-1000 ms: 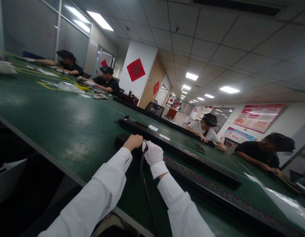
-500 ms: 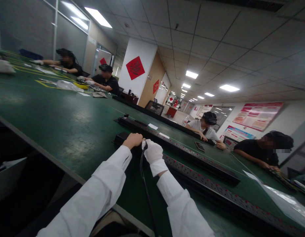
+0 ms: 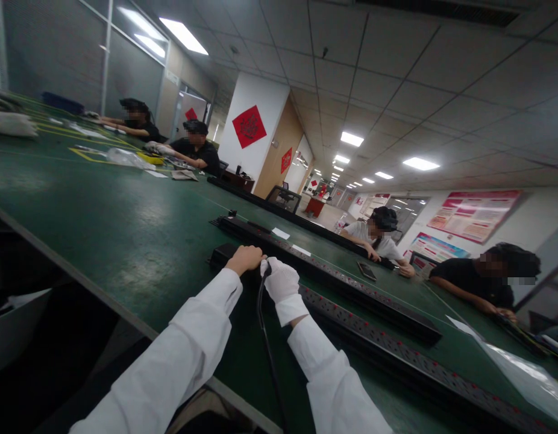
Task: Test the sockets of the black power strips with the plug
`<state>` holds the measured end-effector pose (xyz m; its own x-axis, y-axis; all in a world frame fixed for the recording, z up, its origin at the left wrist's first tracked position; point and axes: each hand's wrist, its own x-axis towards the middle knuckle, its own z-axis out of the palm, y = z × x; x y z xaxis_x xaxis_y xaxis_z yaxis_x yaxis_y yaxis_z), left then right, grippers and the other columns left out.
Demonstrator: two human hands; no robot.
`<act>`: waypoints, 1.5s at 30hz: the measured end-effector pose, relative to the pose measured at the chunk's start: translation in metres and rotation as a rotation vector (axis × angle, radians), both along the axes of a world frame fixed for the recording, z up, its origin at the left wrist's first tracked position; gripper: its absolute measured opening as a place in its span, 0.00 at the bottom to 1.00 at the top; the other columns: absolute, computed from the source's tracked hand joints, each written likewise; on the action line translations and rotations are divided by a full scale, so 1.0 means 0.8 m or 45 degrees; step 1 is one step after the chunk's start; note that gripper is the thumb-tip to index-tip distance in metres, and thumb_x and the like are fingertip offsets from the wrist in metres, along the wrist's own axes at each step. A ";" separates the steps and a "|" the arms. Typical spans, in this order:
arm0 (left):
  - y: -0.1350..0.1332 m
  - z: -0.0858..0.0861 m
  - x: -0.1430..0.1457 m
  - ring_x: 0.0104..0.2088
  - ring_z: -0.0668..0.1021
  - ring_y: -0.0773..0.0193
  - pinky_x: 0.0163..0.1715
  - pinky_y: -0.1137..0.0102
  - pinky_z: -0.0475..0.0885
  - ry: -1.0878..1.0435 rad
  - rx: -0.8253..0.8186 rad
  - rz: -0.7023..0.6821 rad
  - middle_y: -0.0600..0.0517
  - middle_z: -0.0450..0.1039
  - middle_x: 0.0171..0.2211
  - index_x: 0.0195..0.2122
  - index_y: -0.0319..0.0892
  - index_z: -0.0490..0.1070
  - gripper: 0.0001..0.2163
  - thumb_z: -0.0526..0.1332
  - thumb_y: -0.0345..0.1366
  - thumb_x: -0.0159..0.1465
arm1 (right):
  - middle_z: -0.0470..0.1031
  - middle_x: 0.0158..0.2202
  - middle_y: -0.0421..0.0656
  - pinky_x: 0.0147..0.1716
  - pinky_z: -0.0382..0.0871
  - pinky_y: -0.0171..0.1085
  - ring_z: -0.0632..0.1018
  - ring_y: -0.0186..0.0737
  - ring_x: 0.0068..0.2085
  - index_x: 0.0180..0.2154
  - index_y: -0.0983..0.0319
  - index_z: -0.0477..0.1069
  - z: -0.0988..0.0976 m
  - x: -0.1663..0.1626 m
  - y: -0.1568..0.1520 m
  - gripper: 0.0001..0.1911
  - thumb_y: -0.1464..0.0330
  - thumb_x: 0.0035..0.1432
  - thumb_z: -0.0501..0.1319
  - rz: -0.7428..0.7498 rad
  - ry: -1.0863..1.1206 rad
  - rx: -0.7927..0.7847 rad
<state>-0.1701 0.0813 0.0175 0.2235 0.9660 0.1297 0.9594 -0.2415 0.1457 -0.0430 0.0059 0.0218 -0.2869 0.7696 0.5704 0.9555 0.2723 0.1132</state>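
1. Your right hand [image 3: 281, 282] grasps the black cable [image 3: 261, 307] near the closer socket strip [image 3: 378, 337] on the counter [image 3: 102, 223].
2. Your left hand [image 3: 245, 259]: its grip I cannot tell.
3. Cable handling seems in hand; next move likely calls for steady holding.

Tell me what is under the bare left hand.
The near black strip appears to run under the left hand, its end showing beyond. The surface directly beneath is covered and cannot be seen.
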 end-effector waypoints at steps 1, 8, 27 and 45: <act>0.000 0.000 0.000 0.43 0.73 0.52 0.42 0.60 0.64 0.001 0.003 -0.001 0.38 0.71 0.41 0.40 0.38 0.70 0.21 0.43 0.46 0.63 | 0.74 0.29 0.41 0.27 0.56 0.31 0.73 0.34 0.29 0.34 0.58 0.68 0.000 0.000 0.000 0.18 0.58 0.61 0.44 0.005 0.006 0.004; 0.002 -0.002 0.000 0.43 0.73 0.51 0.41 0.60 0.65 0.006 0.015 0.000 0.38 0.71 0.41 0.40 0.38 0.70 0.22 0.42 0.46 0.63 | 0.74 0.29 0.41 0.27 0.56 0.31 0.73 0.34 0.30 0.34 0.59 0.68 -0.001 0.000 0.000 0.17 0.58 0.60 0.45 0.020 0.021 0.023; -0.002 -0.001 0.002 0.43 0.73 0.51 0.41 0.59 0.65 0.014 0.037 -0.002 0.38 0.71 0.41 0.40 0.37 0.70 0.22 0.42 0.45 0.63 | 0.73 0.28 0.41 0.25 0.56 0.31 0.73 0.34 0.28 0.32 0.59 0.67 -0.003 -0.001 0.001 0.17 0.58 0.59 0.46 -0.025 0.009 0.072; 0.004 -0.004 0.002 0.43 0.73 0.52 0.42 0.60 0.64 -0.005 0.026 -0.004 0.38 0.72 0.41 0.40 0.38 0.71 0.21 0.43 0.45 0.63 | 0.73 0.27 0.40 0.25 0.55 0.32 0.73 0.34 0.27 0.31 0.59 0.67 -0.004 0.000 0.001 0.16 0.58 0.59 0.47 -0.018 0.016 0.086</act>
<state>-0.1688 0.0844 0.0143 0.2261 0.9625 0.1501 0.9581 -0.2476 0.1442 -0.0428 0.0065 0.0182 -0.2685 0.7330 0.6249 0.9608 0.2505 0.1190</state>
